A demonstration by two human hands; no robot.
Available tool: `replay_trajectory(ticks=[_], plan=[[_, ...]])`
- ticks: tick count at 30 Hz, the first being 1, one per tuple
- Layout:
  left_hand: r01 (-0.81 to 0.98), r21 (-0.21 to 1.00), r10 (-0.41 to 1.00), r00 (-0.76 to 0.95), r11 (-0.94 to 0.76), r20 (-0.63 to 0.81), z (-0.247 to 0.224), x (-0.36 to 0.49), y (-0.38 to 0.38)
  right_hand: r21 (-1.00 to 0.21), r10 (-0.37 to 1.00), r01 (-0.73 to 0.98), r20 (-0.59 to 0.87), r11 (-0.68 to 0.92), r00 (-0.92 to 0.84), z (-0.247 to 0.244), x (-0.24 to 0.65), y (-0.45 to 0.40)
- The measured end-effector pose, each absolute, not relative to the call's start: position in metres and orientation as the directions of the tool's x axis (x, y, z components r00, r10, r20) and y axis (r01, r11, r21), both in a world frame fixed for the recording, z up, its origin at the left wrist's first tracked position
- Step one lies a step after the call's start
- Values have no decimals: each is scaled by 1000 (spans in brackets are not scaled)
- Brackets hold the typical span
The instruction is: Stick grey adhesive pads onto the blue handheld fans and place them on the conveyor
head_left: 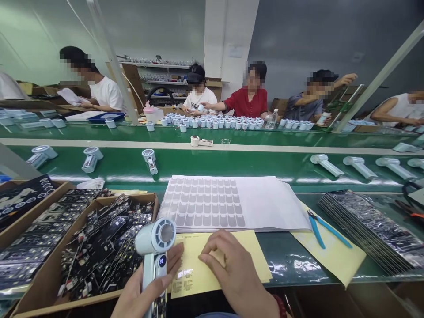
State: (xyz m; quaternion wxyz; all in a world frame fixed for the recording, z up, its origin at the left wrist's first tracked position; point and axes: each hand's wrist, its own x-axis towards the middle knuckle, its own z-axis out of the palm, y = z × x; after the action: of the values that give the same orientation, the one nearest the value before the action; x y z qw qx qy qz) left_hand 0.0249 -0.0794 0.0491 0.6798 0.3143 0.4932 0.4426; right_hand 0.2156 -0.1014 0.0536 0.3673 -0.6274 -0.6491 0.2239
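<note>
Hands (pixel 145 297) with fan (pixel 145 238) near carton (pixel 76 306) of, apparently, circuit boards (pixel 106 247)

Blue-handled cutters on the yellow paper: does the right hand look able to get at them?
Probably yes: the cutters lie uncovered to the right of the right hand, and nothing tall stands in between.

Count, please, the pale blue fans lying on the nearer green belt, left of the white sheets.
3: the far-left fan, the middle fan and the fan nearest the white sheets. Others may be hidden behind the grey post.
</note>
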Motion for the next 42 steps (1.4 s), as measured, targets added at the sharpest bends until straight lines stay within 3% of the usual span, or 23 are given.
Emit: replay_trajectory(ticks=[3,8,10,13,18,24,38,42], plan=[[-323,854,913,123,408,-390,51,26,-80,-791,993,603,112,106,-29,55,200,-102],[-297,848,897,91,438,-432,53,29,-83,-672,994,733,98,100,-46,41,185,-95],[-281,850,894,85,446,-441,53,29,-82,-755,995,648,91,103,-51,41,190,-94],[-260,856,893,70,446,-444,58,32,-82,-922,998,384,30,47,-49,54,203,-96],[-273,835,870,13,477,-493,81,45,-77,-986,991,152,46,65,-125,89,213,-99],[-471,732,846,63,493,-530,93,63,-62,-945,968,298,65,138,-243,110,209,-93],[-491,763,884,33,420,-465,97,81,-48,-881,967,452,21,138,-252,113,212,-81],[-513,752,889,46,413,-456,100,83,-47,-838,969,513,70,186,-237,110,209,-80]])
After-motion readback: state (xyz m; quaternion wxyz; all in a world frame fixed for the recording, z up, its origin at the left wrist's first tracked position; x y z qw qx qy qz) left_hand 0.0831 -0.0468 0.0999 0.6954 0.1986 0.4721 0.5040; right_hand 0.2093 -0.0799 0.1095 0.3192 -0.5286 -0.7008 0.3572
